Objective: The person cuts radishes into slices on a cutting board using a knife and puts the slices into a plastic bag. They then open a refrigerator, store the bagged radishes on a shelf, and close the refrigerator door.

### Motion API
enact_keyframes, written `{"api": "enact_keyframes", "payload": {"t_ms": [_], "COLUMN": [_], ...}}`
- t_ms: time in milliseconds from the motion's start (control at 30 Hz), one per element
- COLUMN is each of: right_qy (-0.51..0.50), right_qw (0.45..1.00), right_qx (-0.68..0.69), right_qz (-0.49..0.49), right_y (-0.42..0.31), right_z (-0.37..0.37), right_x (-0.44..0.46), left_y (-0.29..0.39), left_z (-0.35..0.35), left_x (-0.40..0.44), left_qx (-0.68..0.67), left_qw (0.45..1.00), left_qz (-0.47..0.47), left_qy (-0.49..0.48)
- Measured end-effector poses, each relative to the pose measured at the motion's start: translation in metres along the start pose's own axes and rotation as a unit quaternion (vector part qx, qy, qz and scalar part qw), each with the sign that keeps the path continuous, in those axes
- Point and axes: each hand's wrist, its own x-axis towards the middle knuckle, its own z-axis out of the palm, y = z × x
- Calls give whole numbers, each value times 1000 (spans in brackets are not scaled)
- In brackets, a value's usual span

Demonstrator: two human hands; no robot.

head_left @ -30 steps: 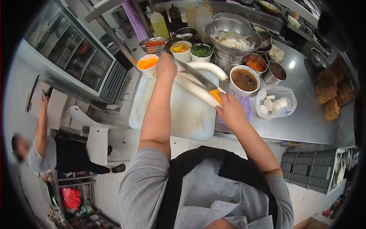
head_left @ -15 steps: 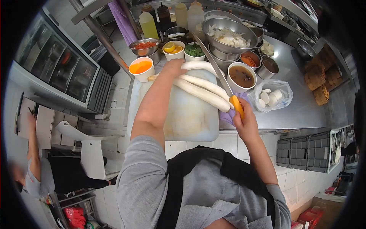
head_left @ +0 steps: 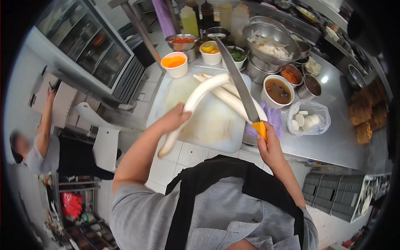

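My left hand [head_left: 175,118] is closed around a long, curved, peeled white vegetable [head_left: 205,89], whose kind I cannot make out. One brownish end sticks out below that hand, past the board's near edge; the other end crosses above similar white vegetables [head_left: 228,99] lying on the white cutting board [head_left: 208,133]. In my right hand [head_left: 271,143] is the yellow handle of a large knife [head_left: 242,89]. Its long blade points up and away, in front of the lying vegetables and a tub of chopped greens [head_left: 237,55].
Along the board's far side stand an orange-filled tub [head_left: 174,62], a tub of cut citrus [head_left: 210,52] and squeeze bottles [head_left: 189,23]. Bowls [head_left: 291,52], a tub of brown liquid [head_left: 278,91] and a plastic bag of white pieces [head_left: 307,118] are at right. Another person [head_left: 43,139] is at left.
My left hand has moved from the board's far edge toward me, lifting one white vegetable off the board. The knife stays in my right hand; the whole view has shifted.
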Motion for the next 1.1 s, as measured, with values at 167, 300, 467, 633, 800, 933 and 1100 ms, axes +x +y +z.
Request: {"api": "enact_keyframes", "payload": {"t_ms": [167, 300, 467, 633, 800, 933, 1100], "right_qy": [-103, -166, -213, -229, -224, -245, -295], "right_qw": [994, 981, 957, 952, 941, 940, 935], "right_qx": [-26, -81, -164, -165, -218, -208, -188], "right_qz": [-6, -62, -107, -121, -128, -110, -60], "right_y": [9, 11, 12, 9, 15, 8, 5], "right_z": [18, 28, 35, 42, 51, 50, 52], "right_x": [13, 25, 30, 32, 31, 33, 48], "left_y": [-35, -32, -24, -22, -20, -25, -28], "left_z": [29, 31, 32, 26, 18, 19, 15], "left_x": [-85, -113, -128, -129, -126, -124, -121], "left_qx": [-336, -380, -450, -443, -441, -464, -467], "left_qw": [923, 907, 880, 881, 878, 865, 861], "left_qz": [-172, -155, -118, -130, -153, -142, -141], "left_qy": [-73, -91, -101, -104, -110, -128, -141]}}
